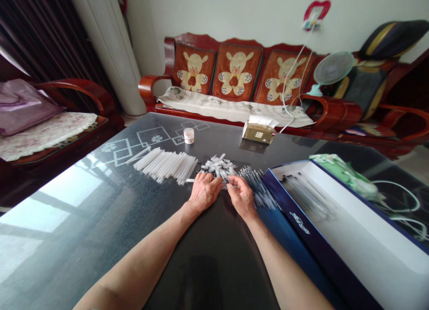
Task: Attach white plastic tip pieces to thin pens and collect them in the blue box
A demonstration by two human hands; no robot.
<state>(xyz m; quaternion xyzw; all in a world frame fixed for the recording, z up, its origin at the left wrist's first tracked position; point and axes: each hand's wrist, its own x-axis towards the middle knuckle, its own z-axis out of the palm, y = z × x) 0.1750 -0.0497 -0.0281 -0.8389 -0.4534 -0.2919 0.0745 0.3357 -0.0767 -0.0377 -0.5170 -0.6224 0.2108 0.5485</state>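
Observation:
My left hand (205,191) is closed around a white pen barrel (190,180), whose end pokes out on the left. Just beside it, my right hand (241,194) pinches at the barrel's other side, where a small dark piece shows; the fingers hide most of it. Right behind both hands lies a heap of small clear-and-white pen caps (219,165) with some black bits. A row of white pen barrels (164,165) is spread to the left. Thin pen refills (256,185) lie in a bundle by my right hand.
On the right stands a long blue-and-white box (362,225) with assembled-looking pens (310,196) inside. A green plastic bag (348,176) lies behind it. Farther back on the dark table (117,220) are a small white tub (189,136) and a tissue box (258,130).

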